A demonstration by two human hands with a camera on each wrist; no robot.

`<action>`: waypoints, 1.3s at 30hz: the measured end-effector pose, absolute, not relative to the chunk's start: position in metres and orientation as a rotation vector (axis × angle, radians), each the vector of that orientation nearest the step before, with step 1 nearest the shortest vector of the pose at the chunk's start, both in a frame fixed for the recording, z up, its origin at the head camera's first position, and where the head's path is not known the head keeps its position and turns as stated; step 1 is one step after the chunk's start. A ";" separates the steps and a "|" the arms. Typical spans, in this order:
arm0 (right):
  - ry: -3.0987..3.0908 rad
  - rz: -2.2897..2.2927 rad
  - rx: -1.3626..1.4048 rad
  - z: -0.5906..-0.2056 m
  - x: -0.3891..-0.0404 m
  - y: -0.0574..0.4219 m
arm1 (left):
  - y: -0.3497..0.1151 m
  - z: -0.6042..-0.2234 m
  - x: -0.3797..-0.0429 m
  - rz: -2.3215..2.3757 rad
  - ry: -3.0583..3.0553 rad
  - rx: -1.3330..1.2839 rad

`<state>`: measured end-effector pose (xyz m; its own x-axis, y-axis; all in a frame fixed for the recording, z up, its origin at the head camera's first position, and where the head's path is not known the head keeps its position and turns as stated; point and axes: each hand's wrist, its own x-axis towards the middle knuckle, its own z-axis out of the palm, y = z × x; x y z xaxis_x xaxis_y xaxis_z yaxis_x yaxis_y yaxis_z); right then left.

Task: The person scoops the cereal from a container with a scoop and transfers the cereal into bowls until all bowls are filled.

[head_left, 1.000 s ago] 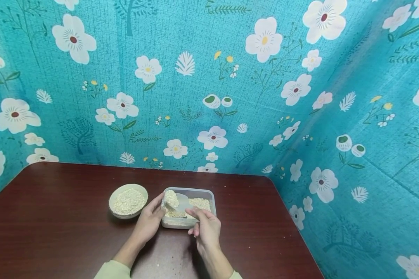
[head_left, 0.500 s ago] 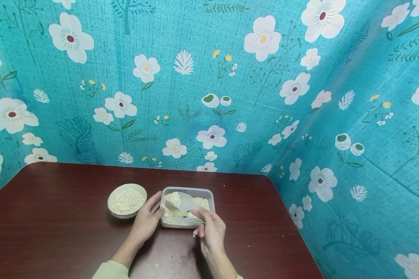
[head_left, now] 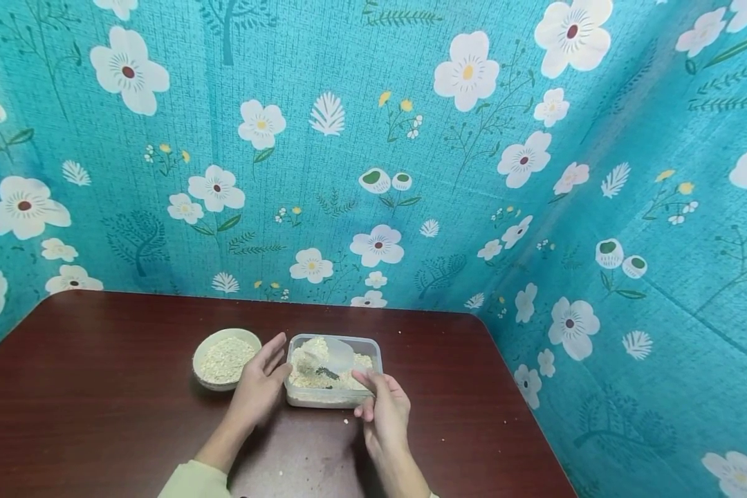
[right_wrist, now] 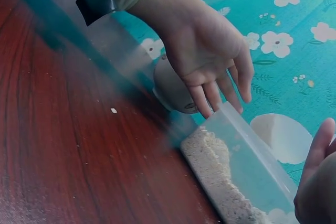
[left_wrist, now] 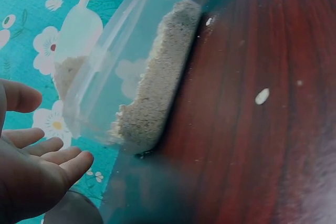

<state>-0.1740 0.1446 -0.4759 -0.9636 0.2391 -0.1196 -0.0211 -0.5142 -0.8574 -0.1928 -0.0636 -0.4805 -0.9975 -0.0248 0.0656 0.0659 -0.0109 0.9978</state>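
My right hand (head_left: 387,409) pinches the handle of a translucent white scoop (head_left: 341,354). The scoop is tilted over a clear plastic container (head_left: 324,400) partly filled with pale flakes that look like oats (head_left: 364,362). In the left wrist view, some flakes lie in the scoop's (left_wrist: 81,27) lower end, above the container's rim. Beside the container's left end is my left hand (head_left: 258,387), its fingers extended and holding nothing. A dark patch shows among the flakes in the container.
Left of the container stands a round bowl (head_left: 214,385) of similar flakes, partly behind my left hand. Both rest on a dark red-brown table (head_left: 112,387). A few stray flakes (left_wrist: 262,96) are scattered on it. A blue flowered cloth (head_left: 324,207) hangs behind and at the right.
My right hand has drawn the scoop rightward and its load has shrunk, with flakes heaped at the container's left. My left hand has shifted slightly left, fingers spreading off the container's side.
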 end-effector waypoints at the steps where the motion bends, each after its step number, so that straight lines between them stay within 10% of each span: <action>1: -1.452 2.591 -0.331 -0.475 -0.174 0.145 | -0.064 -0.479 -0.193 -2.184 -2.161 -0.047; 39: -1.530 2.702 -0.140 -0.439 -0.203 0.106 | -0.151 -0.450 -0.183 -1.981 -2.148 0.164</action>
